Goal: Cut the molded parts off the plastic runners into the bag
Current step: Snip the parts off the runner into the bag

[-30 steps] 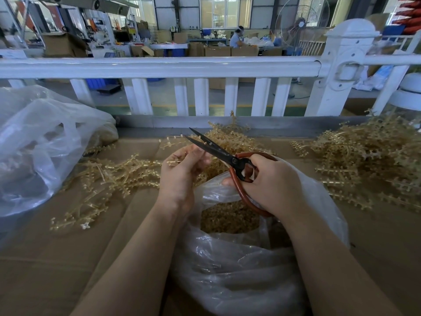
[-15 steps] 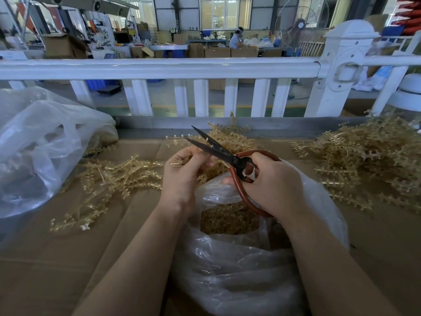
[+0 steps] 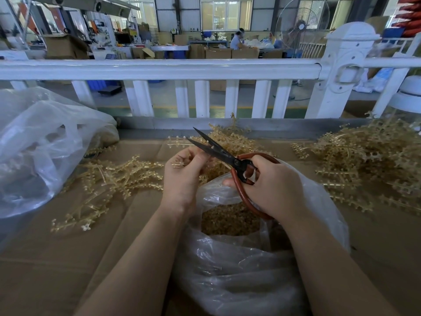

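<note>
- A plastic runner [image 3: 180,142] is pinched in the curled fingers of the left hand [image 3: 182,176].
- Scissors [image 3: 230,160], blades parted, are gripped by the right hand [image 3: 271,185] above the bag [image 3: 319,201].

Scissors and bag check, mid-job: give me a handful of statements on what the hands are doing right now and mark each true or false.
1. The right hand grips the red-handled scissors. True.
2. The scissor blades are fully closed. False: they stand apart, tips pointing up and left.
3. The left hand pinches a plastic runner next to the blades. True.
4. The clear bag under the hands holds nothing. False: a layer of small tan parts lies inside.
5. Runner piles lie on the cardboard on both sides of the bag. True.
</note>
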`<state>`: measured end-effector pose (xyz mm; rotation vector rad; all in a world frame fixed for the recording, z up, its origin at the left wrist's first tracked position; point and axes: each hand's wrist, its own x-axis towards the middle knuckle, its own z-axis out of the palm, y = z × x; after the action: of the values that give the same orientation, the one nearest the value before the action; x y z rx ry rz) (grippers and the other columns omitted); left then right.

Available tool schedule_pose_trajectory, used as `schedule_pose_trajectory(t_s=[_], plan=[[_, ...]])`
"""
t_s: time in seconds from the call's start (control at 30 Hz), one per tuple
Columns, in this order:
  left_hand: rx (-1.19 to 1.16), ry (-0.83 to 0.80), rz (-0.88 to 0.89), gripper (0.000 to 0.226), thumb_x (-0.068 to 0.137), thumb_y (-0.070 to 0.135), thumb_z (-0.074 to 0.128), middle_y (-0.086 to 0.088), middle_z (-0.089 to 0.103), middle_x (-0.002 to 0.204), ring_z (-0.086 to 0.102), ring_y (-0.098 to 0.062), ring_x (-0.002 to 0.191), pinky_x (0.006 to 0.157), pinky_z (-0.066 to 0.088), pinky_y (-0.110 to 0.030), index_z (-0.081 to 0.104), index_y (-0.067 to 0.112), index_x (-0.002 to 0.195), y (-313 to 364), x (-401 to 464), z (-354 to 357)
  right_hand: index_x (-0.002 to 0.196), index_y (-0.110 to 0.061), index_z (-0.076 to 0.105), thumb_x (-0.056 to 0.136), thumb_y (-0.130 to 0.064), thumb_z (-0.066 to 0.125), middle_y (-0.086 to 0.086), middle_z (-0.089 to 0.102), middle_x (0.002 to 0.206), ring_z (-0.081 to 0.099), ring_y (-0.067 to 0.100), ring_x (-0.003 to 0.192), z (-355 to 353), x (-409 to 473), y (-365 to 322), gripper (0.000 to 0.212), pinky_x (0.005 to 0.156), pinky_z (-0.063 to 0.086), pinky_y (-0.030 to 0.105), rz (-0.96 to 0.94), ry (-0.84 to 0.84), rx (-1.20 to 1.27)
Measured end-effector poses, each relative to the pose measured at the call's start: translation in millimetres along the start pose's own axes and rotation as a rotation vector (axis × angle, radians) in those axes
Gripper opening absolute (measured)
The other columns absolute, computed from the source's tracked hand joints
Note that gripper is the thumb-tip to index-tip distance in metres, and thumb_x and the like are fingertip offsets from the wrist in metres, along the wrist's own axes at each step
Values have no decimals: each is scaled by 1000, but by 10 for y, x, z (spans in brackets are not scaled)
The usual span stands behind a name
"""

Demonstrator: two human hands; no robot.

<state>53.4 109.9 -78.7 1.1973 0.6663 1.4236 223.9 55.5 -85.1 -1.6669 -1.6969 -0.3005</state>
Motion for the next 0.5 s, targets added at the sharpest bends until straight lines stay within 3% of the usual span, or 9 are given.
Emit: schedule_pose_trajectory(t_s=[0.1, 0.17, 0.3, 0.5], plan=[[-2, -15, 40, 13, 88, 16, 71, 2, 68, 71, 58, -8, 67, 66, 48, -17, 74, 17, 74, -2, -6, 5, 86, -26, 64, 74, -90, 43, -16, 61, 71, 51, 3, 63, 14, 3, -2, 68, 57, 33, 10, 5, -10, -6], [-10, -37, 61, 9, 83, 22, 72, 3, 71, 75, 62, -7, 70, 70, 50, -18, 74, 15, 78, 4, -16, 10, 86, -27, 64, 73, -92, 41, -18, 56, 70, 49, 1, 63, 13, 1, -5, 70, 58, 31, 7, 19, -13, 0], [6, -41, 99, 22, 81, 27, 70, 3, 73, 80, 67, -8, 77, 75, 52, -19, 71, 6, 88, 4, -22, 10, 87, -30, 62, 70, -98, 30, -22, 52, 70, 45, -5, 62, 7, -5, -7, 76, 58, 27, 5, 40, -1, 32], [12, -65, 98, 12, 82, 22, 70, 6, 71, 73, 64, -4, 70, 70, 50, -15, 72, 10, 82, 27, -30, 18, 84, -30, 61, 73, -90, 45, -25, 49, 68, 45, -10, 62, -5, -8, 1, 63, 59, 29, 5, 20, 1, 69]])
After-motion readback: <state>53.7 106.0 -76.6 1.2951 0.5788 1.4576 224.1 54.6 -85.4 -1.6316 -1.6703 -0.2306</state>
